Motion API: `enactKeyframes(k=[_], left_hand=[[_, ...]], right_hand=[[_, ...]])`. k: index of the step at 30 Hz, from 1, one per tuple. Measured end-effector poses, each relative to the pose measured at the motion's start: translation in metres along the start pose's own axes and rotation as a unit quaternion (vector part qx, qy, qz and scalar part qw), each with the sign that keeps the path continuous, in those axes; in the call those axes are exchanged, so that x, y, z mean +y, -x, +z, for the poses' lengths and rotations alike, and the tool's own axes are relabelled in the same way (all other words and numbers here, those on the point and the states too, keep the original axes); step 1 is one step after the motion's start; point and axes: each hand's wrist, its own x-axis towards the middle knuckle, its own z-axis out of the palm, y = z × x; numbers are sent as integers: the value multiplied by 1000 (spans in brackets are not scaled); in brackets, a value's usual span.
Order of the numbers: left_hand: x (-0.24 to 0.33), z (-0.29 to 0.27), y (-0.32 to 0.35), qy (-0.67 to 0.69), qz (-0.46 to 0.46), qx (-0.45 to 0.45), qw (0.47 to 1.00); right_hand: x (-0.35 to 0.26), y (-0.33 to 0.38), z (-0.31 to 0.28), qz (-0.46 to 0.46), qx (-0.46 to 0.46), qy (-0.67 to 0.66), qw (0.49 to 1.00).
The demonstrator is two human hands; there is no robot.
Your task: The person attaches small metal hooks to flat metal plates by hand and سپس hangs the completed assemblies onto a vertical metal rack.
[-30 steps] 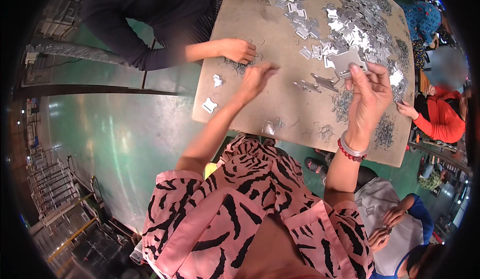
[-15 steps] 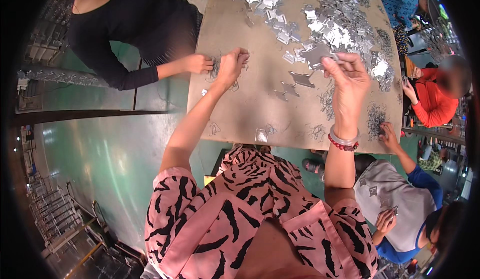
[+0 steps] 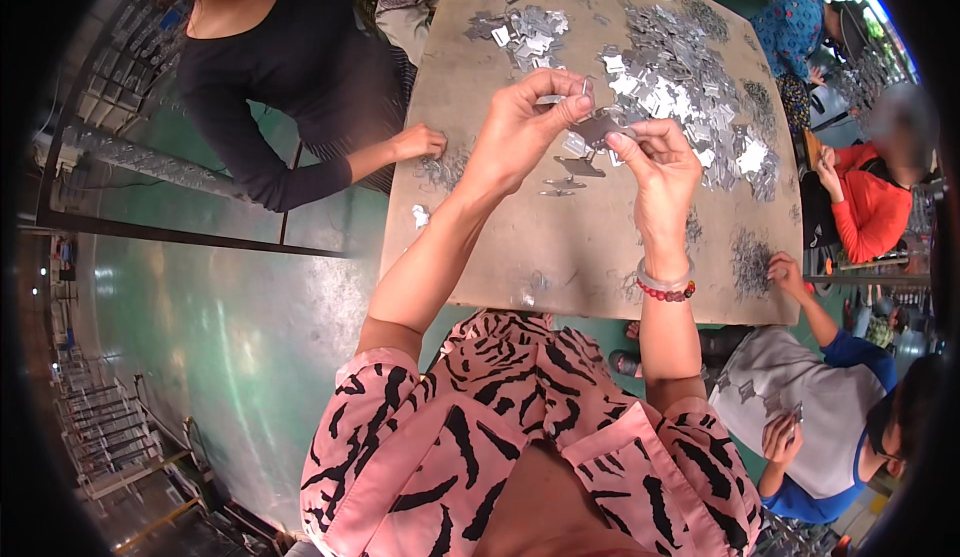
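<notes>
Both of my hands have come together above the middle of the table (image 3: 500,257): half a second ago my left hand (image 3: 520,122) was down on the board near its left edge, and it is now raised and meets my right hand (image 3: 655,162) in the air. My left hand is closed in a pinch, thumb and forefinger holding a thin metal pin (image 3: 583,85) that stands upright between the fingertips. My right hand is closed too, its fingers gripping a small flat metal plate (image 3: 598,127), dark grey, held just beside the pin and above the board. A bead bracelet (image 3: 665,287) circles my right wrist.

Below my hands, on the brown board, lie a few loose plates (image 3: 575,169) of the same kind. Beyond them, toward the far right of the table, spreads a wide heap of shiny metal pieces (image 3: 680,87), and a smaller heap (image 3: 530,32) sits at the far left. A tangle of thin pins (image 3: 750,262) lies near the right edge.

At my left a person in a black top (image 3: 280,87) rests a hand (image 3: 420,142) on the table beside a small pile of pins (image 3: 445,167). At my right a person in an orange top (image 3: 870,212) leans in, and a person in a grey and blue shirt (image 3: 810,427) reaches a hand up to the table's near right corner.
</notes>
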Motion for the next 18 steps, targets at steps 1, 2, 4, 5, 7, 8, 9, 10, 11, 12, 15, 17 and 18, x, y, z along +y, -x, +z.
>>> enactKeyframes(k=[1, 2, 4, 5, 7, 8, 9, 10, 11, 12, 15, 17, 18], left_hand=[[-2, 1, 0, -1, -5, -1, 1000], [-3, 2, 0, -3, -12, 11, 1000], [-5, 7, 0, -3, -26, 20, 999], [-4, 9, 0, 6, -20, 31, 999], [-6, 12, 0, 13, -12, 38, 999], [-6, 15, 1, 14, -21, 37, 999], [-5, 20, 2, 15, 20, 44, 999], [-4, 24, 4, 16, 60, 52, 997], [-2, 25, 7, 16, 54, 50, 997], [1, 25, 9, 5, 74, 52, 996], [8, 18, 16, 4, 101, 59, 993], [19, 18, 19, -10, 99, 71, 993], [23, 18, 20, -8, 101, 60, 993]], right_hand=[[-1, -1, 0, -2, 9, 13, 1000], [0, -2, 1, -3, 19, 27, 999], [2, -2, 0, -9, 29, 24, 999], [3, -3, 0, -19, 36, 20, 999], [8, -4, -1, -31, 48, 37, 998], [10, -3, -1, -50, 55, 52, 996], [10, -3, -1, -89, 58, 110, 988], [13, -2, -2, -84, 63, 111, 988], [16, -2, -2, -127, 45, 104, 985], [18, -3, -2, -174, 28, 96, 980], [20, -20, -22, -53, -47, 41, 997], [61, -53, -70, 109, -14, 75, 991], [97, -66, -98, 147, 1, 164, 975]])
